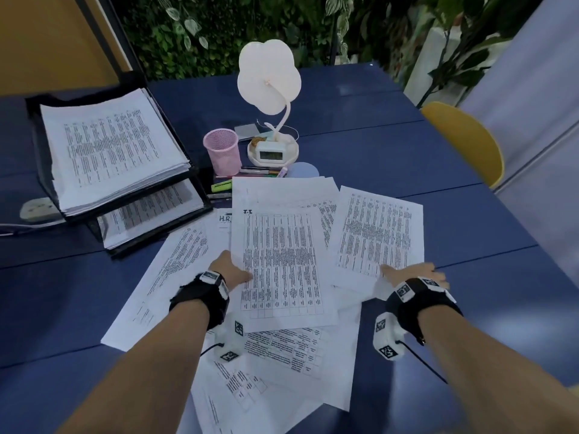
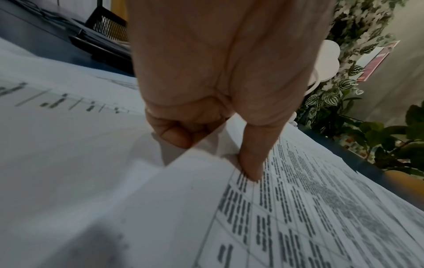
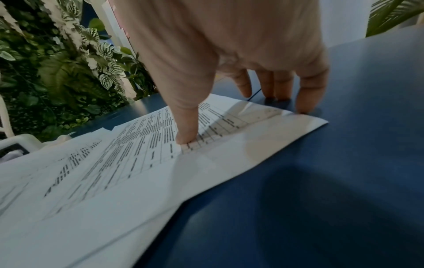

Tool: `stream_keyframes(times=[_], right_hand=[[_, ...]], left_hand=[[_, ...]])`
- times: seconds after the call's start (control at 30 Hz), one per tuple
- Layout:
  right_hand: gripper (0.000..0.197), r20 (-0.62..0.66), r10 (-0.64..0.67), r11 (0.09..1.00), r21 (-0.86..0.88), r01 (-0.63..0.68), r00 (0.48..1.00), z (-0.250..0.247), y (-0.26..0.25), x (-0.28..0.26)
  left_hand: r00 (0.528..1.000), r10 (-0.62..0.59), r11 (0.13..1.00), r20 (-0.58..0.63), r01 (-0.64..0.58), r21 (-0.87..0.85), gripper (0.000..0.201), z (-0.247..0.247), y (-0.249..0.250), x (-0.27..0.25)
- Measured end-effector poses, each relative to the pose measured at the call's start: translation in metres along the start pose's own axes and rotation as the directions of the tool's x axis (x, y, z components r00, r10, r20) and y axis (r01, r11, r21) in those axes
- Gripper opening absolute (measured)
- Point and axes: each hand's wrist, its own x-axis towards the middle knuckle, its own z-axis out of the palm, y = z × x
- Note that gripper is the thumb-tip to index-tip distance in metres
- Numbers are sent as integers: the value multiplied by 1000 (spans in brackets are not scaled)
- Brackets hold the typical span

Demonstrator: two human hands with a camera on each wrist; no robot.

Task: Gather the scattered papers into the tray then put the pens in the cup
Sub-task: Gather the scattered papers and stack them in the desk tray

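Several printed sheets lie scattered and overlapping on the blue table [image 1: 407,145]. My left hand [image 1: 238,272] pinches the left edge of the middle sheet [image 1: 282,261], thumb [image 2: 251,168] on top and fingers curled beneath. My right hand [image 1: 410,274] presses its thumb [image 3: 187,137] on the right sheet [image 1: 376,233], with its straight fingers [image 3: 307,98] touching the table at that sheet's edge. The black two-tier tray [image 1: 37,136] at the left holds paper stacks. A pink mesh cup [image 1: 221,155] stands empty-looking beside it. Pens [image 1: 260,172] and a green highlighter [image 1: 221,185] lie behind the sheets.
A white flower-shaped lamp [image 1: 269,79] with a small clock [image 1: 271,153] in its base stands behind the cup. A blue round disc [image 1: 302,170] lies near the pens. A power strip [image 1: 36,209] sits left of the tray, a yellow chair [image 1: 466,139] at the right.
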Motion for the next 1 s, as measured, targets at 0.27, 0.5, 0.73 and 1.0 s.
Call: stream_keyframes(times=[0.27, 0.5, 0.73, 1.0], right_hand=[[107, 58, 4, 996, 83, -9, 998, -5, -4, 15], [69, 104, -83, 970, 235, 56, 991, 16, -5, 46], [27, -339, -259, 532, 732, 426, 905, -34, -32, -23], [14, -274, -333, 266, 891, 369, 902, -31, -59, -43]], left_hand=[[999, -14, 997, -28, 16, 74, 79, 2, 7, -2], [1000, -5, 998, -28, 7, 64, 81, 2, 5, -5], [1000, 3, 997, -2, -2, 79, 80, 2, 6, -6], [1000, -9, 999, 9, 9, -39, 66, -1, -2, -3]])
